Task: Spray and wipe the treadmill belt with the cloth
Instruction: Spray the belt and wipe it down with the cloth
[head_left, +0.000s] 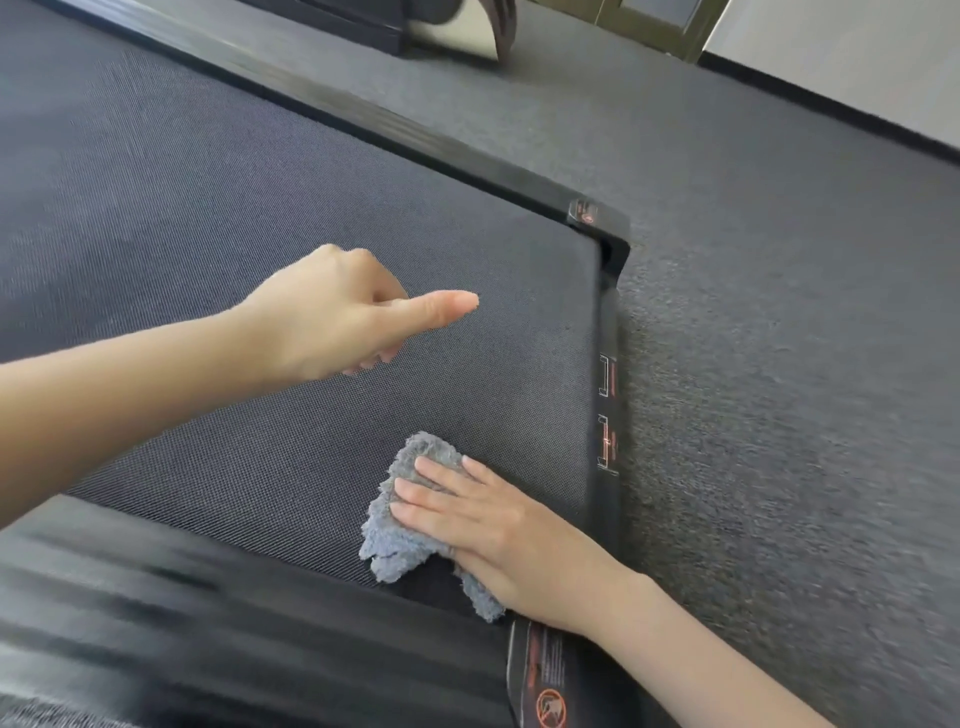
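Head view. My right hand (483, 525) lies flat on the grey cloth (395, 540), fingers straight and together, pressing it onto the treadmill belt (234, 197). The cloth sits under my fingers and palm, and its crumpled edges spill out past the fingertips and below the heel of the hand. The belt's end rail (605, 395) is just beside this hand, on its knuckle side. The belt's long axis runs away from that rail, past my fingertips, so I judge the coming stroke to go fingertip-first along it.

My left hand (332, 317) is over the belt, well apart from the cloth. Its fingers are curled under, its thumb points toward the rail, and it holds nothing. The right hand is therefore the nearer. No spray bottle is in view.
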